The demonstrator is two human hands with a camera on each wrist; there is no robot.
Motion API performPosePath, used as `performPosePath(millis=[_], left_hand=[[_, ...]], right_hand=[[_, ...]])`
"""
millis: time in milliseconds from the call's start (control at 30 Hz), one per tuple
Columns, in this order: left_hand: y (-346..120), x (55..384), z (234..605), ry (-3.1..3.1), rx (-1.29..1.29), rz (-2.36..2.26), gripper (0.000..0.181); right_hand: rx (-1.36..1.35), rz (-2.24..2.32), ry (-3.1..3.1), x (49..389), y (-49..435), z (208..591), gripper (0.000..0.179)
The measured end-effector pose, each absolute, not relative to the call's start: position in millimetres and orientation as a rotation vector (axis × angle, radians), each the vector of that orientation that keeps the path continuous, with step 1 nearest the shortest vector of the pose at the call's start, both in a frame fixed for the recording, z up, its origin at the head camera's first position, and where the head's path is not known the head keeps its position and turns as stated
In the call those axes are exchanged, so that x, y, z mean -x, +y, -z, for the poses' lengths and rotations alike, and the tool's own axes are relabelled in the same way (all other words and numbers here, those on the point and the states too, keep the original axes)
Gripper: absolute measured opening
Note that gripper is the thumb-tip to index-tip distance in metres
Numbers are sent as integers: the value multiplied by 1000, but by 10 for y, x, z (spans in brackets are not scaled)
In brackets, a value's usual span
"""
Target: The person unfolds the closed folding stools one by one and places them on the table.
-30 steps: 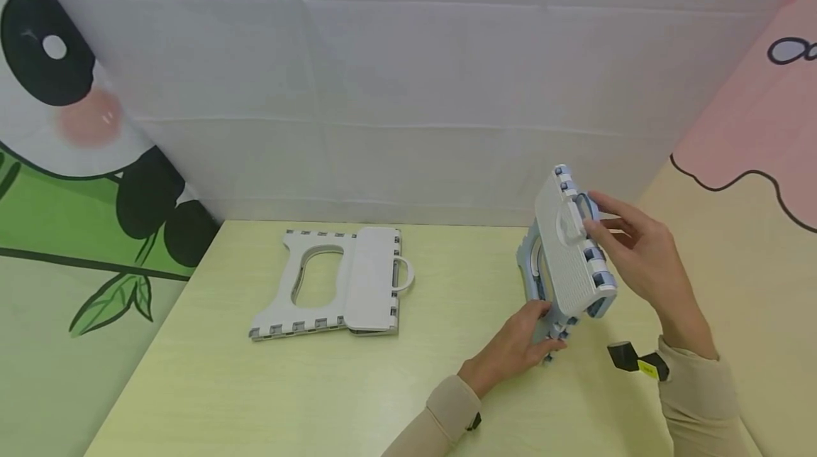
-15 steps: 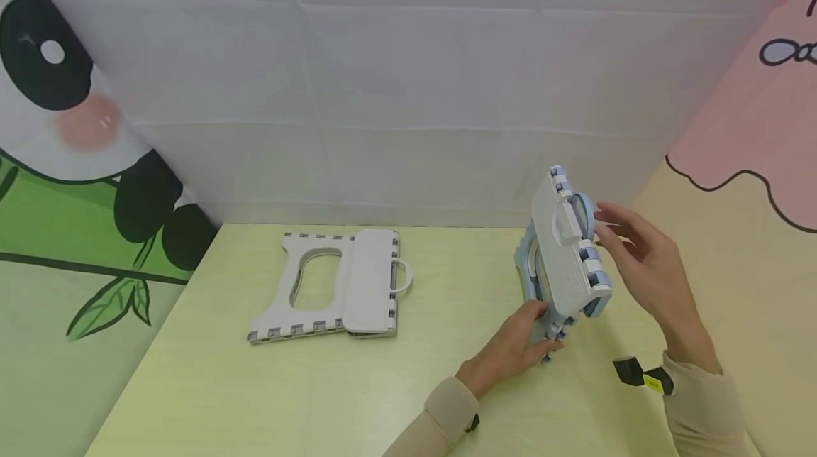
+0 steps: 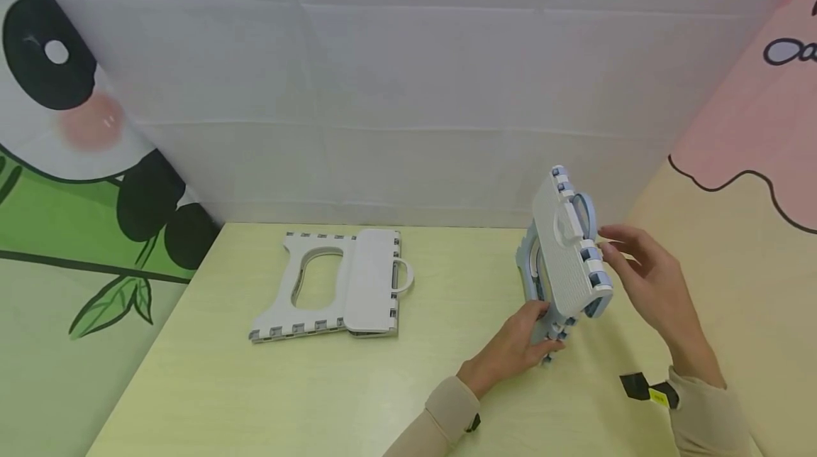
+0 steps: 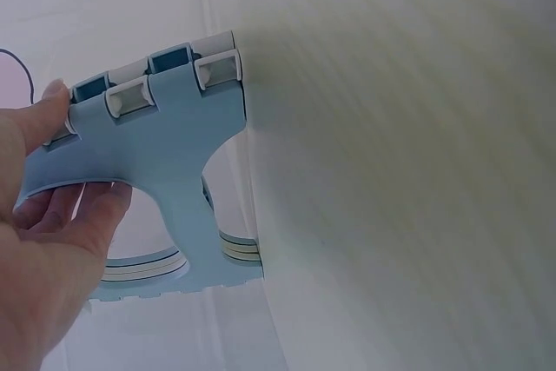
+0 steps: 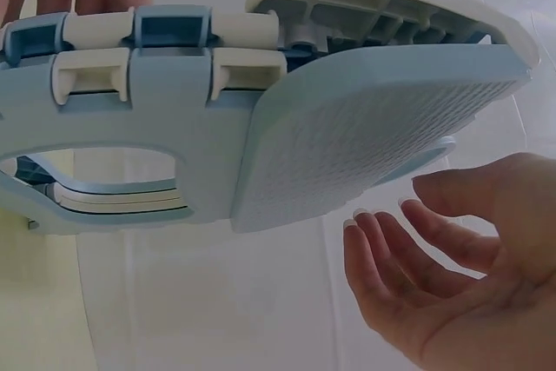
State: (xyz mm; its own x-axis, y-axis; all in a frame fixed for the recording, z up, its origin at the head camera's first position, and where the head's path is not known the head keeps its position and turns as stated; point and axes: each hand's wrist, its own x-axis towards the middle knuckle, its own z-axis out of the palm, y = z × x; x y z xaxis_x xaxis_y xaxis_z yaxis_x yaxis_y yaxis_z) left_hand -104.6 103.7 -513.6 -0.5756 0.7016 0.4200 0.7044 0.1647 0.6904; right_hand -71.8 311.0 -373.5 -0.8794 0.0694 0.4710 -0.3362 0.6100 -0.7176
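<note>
A blue-and-white folding stool (image 3: 562,251) stands on edge at the right of the table, its ribbed white top half spread from the blue leg frame (image 4: 187,171). My left hand (image 3: 510,350) grips the near leg, with the thumb on the hinged edge and the fingers through the leg's opening. Beside the stool's top edge is my right hand (image 3: 651,279), fingers loosely bent and holding nothing. In the right wrist view its fingertips (image 5: 365,219) are a short way from the blue seat panel (image 5: 373,119) and the blue carry handle (image 5: 417,162).
A second folding stool (image 3: 376,279), white and grey, lies folded flat on the pale yellow table (image 3: 306,393) to the left, its loop handle (image 3: 405,276) pointing right. Behind the table hangs a white cloth (image 3: 408,102), with cartoon-printed panels at both sides.
My right hand has let go of the stool's handle and drawn back slightly right and down. The blue handle now shows fully. My left hand keeps its grip.
</note>
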Motion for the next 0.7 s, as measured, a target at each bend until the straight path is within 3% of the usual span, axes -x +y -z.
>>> performPosePath(millis=[700], left_hand=[[1049, 1049, 5141, -2418, 1432, 1428, 57]], right_hand=[[-134, -1211, -2488, 605, 3206, 4158, 33]])
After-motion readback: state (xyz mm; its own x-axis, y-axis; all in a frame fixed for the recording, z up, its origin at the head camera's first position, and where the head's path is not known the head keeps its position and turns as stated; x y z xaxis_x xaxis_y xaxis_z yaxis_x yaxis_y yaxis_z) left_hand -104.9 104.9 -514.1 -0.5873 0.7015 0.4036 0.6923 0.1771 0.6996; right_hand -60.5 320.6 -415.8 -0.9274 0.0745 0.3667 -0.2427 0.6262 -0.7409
